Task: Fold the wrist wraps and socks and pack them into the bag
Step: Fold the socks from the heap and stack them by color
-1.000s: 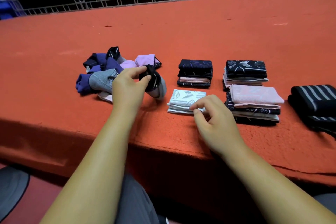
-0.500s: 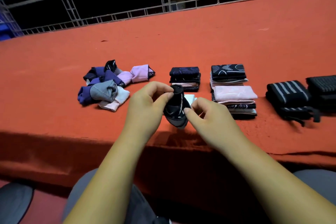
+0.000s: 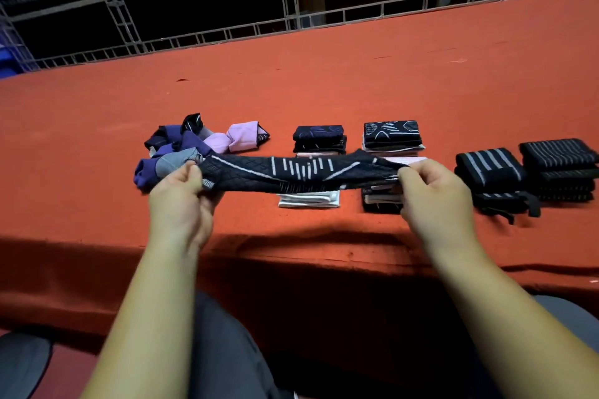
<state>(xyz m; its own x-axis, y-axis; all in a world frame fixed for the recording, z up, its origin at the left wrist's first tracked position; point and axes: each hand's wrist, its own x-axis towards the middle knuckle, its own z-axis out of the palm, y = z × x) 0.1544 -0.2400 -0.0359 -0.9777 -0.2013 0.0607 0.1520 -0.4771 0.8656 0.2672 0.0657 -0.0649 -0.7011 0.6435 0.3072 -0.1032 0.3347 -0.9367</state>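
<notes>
Stretching flat between both hands (image 3: pixel 181 201) (image 3: pixel 434 201): black quilted-knit sock (image 3: pixel 298 172), white dashes.

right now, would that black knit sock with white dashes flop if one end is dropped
Probably floppy: the black knit sock with white dashes spans left hand to right hand only because both pinch its ends. Likely light, as pinches suffice. Its quilted knit looks grippy, not slippery.
</notes>
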